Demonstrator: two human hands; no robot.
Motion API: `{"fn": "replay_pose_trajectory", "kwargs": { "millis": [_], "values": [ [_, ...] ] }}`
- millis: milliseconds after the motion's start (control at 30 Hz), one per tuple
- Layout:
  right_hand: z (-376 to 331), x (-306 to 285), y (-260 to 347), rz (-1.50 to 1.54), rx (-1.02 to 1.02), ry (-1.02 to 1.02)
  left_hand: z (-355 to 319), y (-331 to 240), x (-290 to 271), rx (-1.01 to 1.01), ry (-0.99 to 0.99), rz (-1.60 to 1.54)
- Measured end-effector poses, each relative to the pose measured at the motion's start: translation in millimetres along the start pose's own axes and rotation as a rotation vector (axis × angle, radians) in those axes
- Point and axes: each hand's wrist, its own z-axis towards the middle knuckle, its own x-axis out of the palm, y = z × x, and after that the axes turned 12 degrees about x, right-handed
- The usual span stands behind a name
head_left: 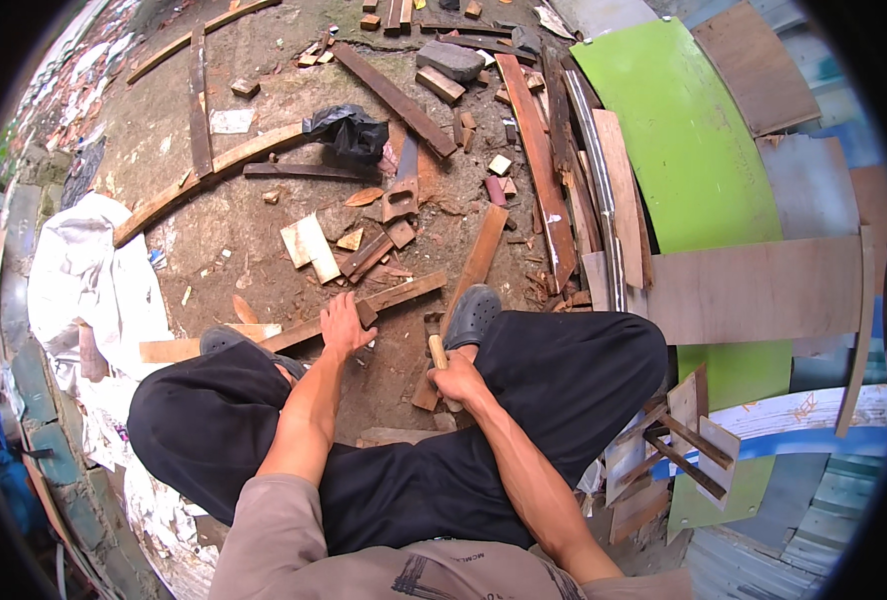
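Observation:
My left hand [343,328] lies across a narrow wooden strip [410,291], fingers over its far side and thumb on the near side. Between thumb and forefinger a small dark wooden block [367,314] sits against that strip. Closed in my right hand [458,380] is a tool with a pale wooden handle [437,350]; its other end is mostly hidden under the fist, so I cannot tell its kind. A longer brown plank [480,254] runs beside the grey clog [472,315] on my right foot.
A handsaw [401,196] lies ahead, near a black plastic bag [350,135]. Offcuts such as a pale square board [310,248] litter the ground. White sacking [99,275] is heaped at left. At right are a green panel [679,130] and a nailed wooden frame [689,450].

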Motion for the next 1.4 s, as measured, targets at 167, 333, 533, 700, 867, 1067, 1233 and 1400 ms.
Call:
{"fn": "replay_pose_trajectory", "kwargs": {
  "millis": [167,333,533,700,867,1067,1233,1400],
  "values": [
    [2.6,1.8,5.5,0.005,0.004,0.039,8.0,7.9,19.8,-0.025,0.021,0.042],
    [7.7,3.2,6.2,0.176,0.089,0.209,14.1,3.2,17.8,0.059,0.035,0.024],
    [27.0,11.4,15.9,0.479,0.288,0.501,16.1,1.9,16.9,0.062,0.042,0.040],
    [43.3,15.6,16.0,0.497,0.240,0.346,18.5,4.7,16.0,0.070,0.044,0.043],
    [54.0,29.2,17.1,0.356,0.010,0.001,18.3,5.1,19.5,-0.001,-0.034,0.029],
    [60.3,58.7,12.5,-0.027,-0.604,-0.258,13.4,15.6,11.5,0.064,0.084,0.038],
    [86.4,60.7,30.3,0.252,-0.497,-0.272,5.8,22.2,9.8,0.071,0.045,-0.039],
    [114.9,28.0,48.0,1.261,-0.314,0.047,3.1,26.4,11.8,0.111,-0.060,-0.053]
  ]
}}
